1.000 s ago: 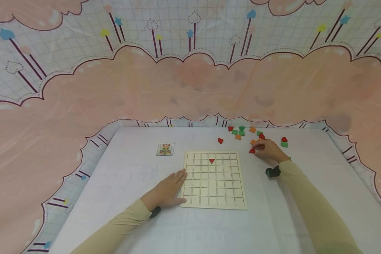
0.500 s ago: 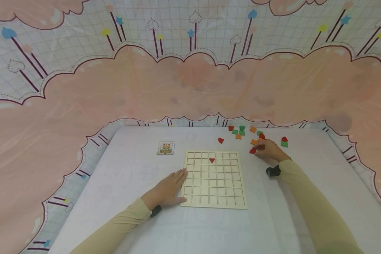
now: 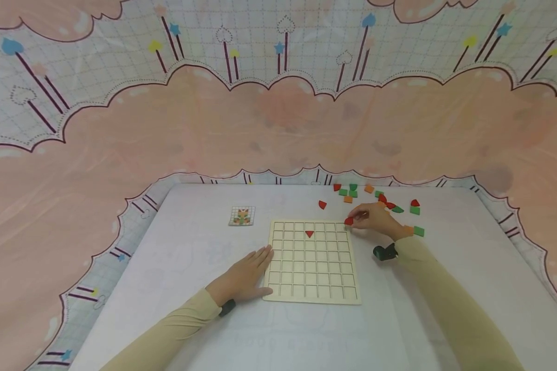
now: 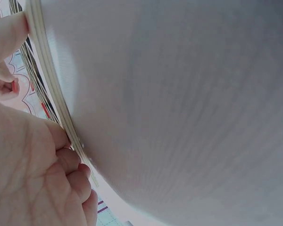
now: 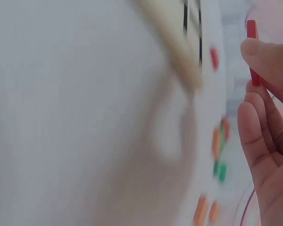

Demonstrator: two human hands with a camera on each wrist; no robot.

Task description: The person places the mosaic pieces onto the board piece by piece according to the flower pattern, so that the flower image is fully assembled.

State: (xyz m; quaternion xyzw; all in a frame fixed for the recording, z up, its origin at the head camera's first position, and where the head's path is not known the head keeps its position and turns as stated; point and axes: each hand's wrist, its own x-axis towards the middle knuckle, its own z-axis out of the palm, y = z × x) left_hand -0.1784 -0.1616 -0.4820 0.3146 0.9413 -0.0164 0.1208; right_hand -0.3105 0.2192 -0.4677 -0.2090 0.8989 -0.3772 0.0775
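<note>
A pale wooden grid board (image 3: pixel 314 262) lies on the table with one red triangle piece (image 3: pixel 309 234) in a top-row-area cell. My left hand (image 3: pixel 241 278) rests against the board's left edge, its fingers and thumb spread along it; the left wrist view shows fingertips touching the board edge (image 4: pixel 54 77). Over the board's upper right corner, my right hand (image 3: pixel 376 220) pinches a small red piece (image 3: pixel 349 221) with a curved side. In the right wrist view, that red piece (image 5: pixel 253 54) stands edge-on between thumb and fingers.
Several loose red, green and orange pieces lie behind and right of the board, among them a red piece (image 3: pixel 322 204) and a green piece (image 3: pixel 419 231). A small pattern card (image 3: pixel 242 216) lies at the board's upper left. A patterned cloth (image 3: pixel 278 129) hangs behind the table.
My right hand has moved left from the loose pieces to the board's upper right corner, carrying the red piece. My left hand has stayed at the board's left edge.
</note>
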